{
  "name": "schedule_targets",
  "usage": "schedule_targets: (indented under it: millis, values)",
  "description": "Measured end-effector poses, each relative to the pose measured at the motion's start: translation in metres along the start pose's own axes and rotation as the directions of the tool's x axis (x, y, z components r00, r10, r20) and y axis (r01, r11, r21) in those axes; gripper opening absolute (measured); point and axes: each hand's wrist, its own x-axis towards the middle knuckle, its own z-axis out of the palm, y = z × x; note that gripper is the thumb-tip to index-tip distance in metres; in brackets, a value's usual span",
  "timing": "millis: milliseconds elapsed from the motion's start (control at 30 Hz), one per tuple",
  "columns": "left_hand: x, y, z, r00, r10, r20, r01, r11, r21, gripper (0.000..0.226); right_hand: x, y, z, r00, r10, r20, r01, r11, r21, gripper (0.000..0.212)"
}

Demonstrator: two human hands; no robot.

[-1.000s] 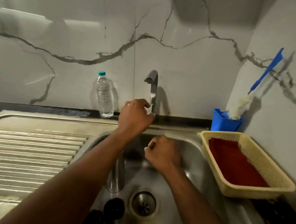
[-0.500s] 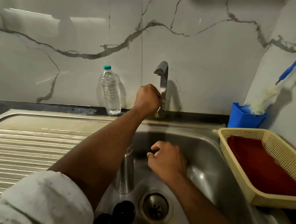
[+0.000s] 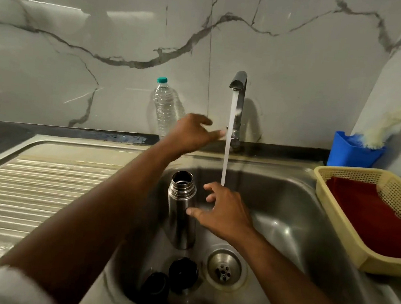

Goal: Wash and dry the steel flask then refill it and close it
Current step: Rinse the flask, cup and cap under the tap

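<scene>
From the head camera, the steel flask [image 3: 181, 208] stood upright and uncapped in the sink [image 3: 293, 224]. The right hand [image 3: 223, 214], fingers loosely spread, hovered just beside it, holding nothing. The left hand [image 3: 191, 132] reached open-fingered toward the running tap [image 3: 237, 106].

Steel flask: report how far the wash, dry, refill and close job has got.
Done: the steel flask stands open in the sink, its two black caps lying beside the drain. In hand: the tap is running; the left hand is by its handle, and the right hand reaches for the flask, not gripping it. Left: washing, drying, refilling, closing.
</scene>
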Motion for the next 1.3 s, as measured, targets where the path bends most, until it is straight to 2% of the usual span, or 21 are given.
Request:
schedule_targets:
  millis: [100, 133, 200, 233, 300, 433, 567, 633, 700, 800, 867, 1000, 1067, 1133, 1167, 1233, 1300]
  values:
    - [-0.064, -0.021, -0.030, 0.978, -0.047, 0.204, 0.040, 0.998, 0.039, 0.120, 0.000, 0.001, 0.000, 1.000, -0.011, 0.002, 0.011, 1.000, 0.026, 0.080]
    - [-0.080, -0.032, -0.034, 0.963, -0.080, 0.256, 0.064, 0.995, 0.070, 0.122, 0.001, 0.001, 0.000, 1.000, -0.016, 0.004, 0.016, 0.999, 0.030, 0.079]
    - [-0.099, -0.053, -0.031, 0.939, -0.090, 0.331, 0.068, 0.995, 0.077, 0.098, 0.000, 0.000, -0.001, 1.000, -0.027, 0.013, 0.027, 0.999, 0.018, 0.074]
    - [-0.104, -0.061, -0.025, 0.942, -0.086, 0.325, 0.068, 0.995, 0.067, 0.084, -0.001, 0.001, -0.001, 1.000, -0.026, 0.013, 0.026, 1.000, 0.009, 0.073]
    - [-0.110, -0.067, -0.013, 0.973, -0.080, 0.215, 0.067, 0.996, 0.066, 0.067, -0.003, 0.002, -0.003, 1.000, -0.009, 0.016, 0.009, 1.000, 0.012, 0.071]
    - [-0.104, -0.058, -0.004, 0.992, -0.044, 0.121, 0.037, 0.998, 0.059, 0.057, 0.001, 0.009, -0.010, 0.999, 0.027, 0.042, -0.028, 0.999, 0.044, 0.081]
    - [-0.097, -0.035, 0.000, 0.999, -0.003, 0.039, 0.009, 0.986, -0.164, 0.050, 0.004, 0.018, -0.026, 0.997, 0.002, 0.082, -0.009, 0.997, 0.078, 0.096]
    - [-0.093, -0.025, 0.005, 0.999, -0.026, 0.020, 0.032, 0.922, -0.387, 0.050, 0.003, 0.022, -0.034, 0.993, 0.010, 0.115, -0.029, 0.986, 0.162, 0.103]
    - [-0.085, -0.020, 0.013, 0.994, -0.106, 0.034, 0.107, 0.817, -0.567, 0.050, 0.003, 0.023, -0.037, 0.996, 0.044, 0.083, -0.063, 0.969, 0.238, 0.105]
    - [-0.072, -0.021, 0.034, 0.977, -0.207, 0.049, 0.182, 0.694, -0.697, 0.049, 0.006, 0.025, -0.039, 0.994, 0.087, -0.070, -0.077, 0.988, 0.133, 0.086]
    - [-0.065, -0.023, 0.051, 0.966, -0.249, 0.067, 0.205, 0.583, -0.786, 0.048, 0.005, 0.022, -0.041, 0.991, 0.078, -0.110, -0.071, 0.995, 0.071, 0.084]
    - [-0.051, -0.020, 0.075, 0.959, -0.267, 0.091, 0.206, 0.444, -0.872, 0.046, 0.002, 0.013, -0.043, 0.996, 0.063, -0.058, -0.059, 0.996, 0.070, 0.090]
    - [-0.039, -0.020, 0.076, 0.973, -0.211, 0.092, 0.169, 0.388, -0.906, 0.051, 0.002, 0.015, -0.044, 0.997, 0.073, 0.008, -0.073, 0.976, 0.205, 0.072]
    - [-0.031, -0.021, 0.076, 0.983, -0.103, 0.150, 0.175, 0.295, -0.939, 0.053, 0.001, 0.017, -0.046, 0.988, 0.094, 0.124, -0.139, 0.891, 0.432, 0.042]
    - [-0.028, -0.020, 0.076, 0.983, -0.065, 0.173, 0.184, 0.265, -0.947, 0.045, 0.000, 0.017, -0.047, 0.977, 0.101, 0.188, -0.186, 0.835, 0.518, 0.037]
    - [-0.024, -0.020, 0.079, 0.979, -0.048, 0.200, 0.206, 0.247, -0.947, 0.026, 0.000, 0.019, -0.048, 0.968, 0.123, 0.219, -0.228, 0.795, 0.562, 0.043]
    - [-0.020, -0.014, 0.080, 0.975, -0.125, 0.184, 0.209, 0.226, -0.952, 0.027, 0.003, 0.017, -0.047, 0.978, 0.168, 0.125, -0.207, 0.871, 0.445, 0.063]
